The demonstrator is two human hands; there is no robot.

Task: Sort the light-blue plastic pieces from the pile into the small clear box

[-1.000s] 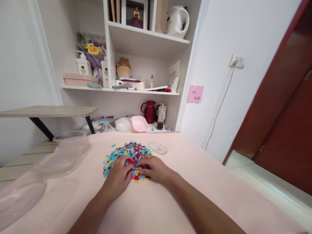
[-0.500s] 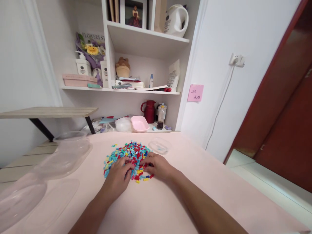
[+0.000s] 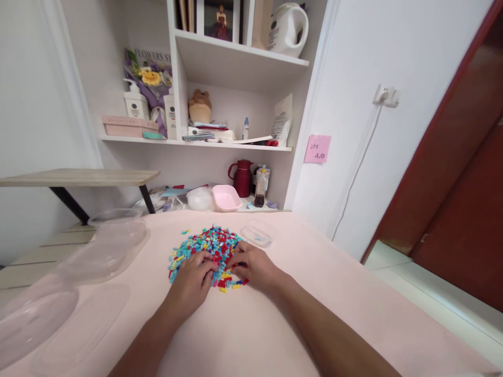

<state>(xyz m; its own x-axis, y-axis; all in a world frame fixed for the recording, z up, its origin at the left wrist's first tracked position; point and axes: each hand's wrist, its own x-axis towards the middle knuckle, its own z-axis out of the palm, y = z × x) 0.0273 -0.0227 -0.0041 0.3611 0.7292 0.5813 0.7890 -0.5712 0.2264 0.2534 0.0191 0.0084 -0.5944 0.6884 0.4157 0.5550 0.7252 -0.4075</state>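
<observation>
A heap of small toy building bricks (image 3: 208, 240), in blue, red, yellow and teal, lies on the pink table. At the heap's near side rests my left hand (image 3: 193, 273), its fingers curled and the thumb close to the index finger near a red brick. My right hand (image 3: 251, 264) reaches into the right side of the heap, thumb and fingers drawn together. Whatever lies between the fingertips of either hand is too small to make out. Just behind my right hand stands a clear plastic container (image 3: 258, 233) with a few light-blue bits in it.
Clear plastic containers (image 3: 106, 251) and lids (image 3: 82, 327) lie on the left of the table (image 3: 236, 340). A pink tray (image 3: 227, 199), a dark red jug (image 3: 242, 178) and a bottle (image 3: 260, 188) stand at the back, below the shelves (image 3: 236, 144). A wooden ledge (image 3: 78, 177) rises at the left.
The view has shifted slightly. My hands keep almost the same place at the heap, with the right fingers moving only a little among the bricks.
</observation>
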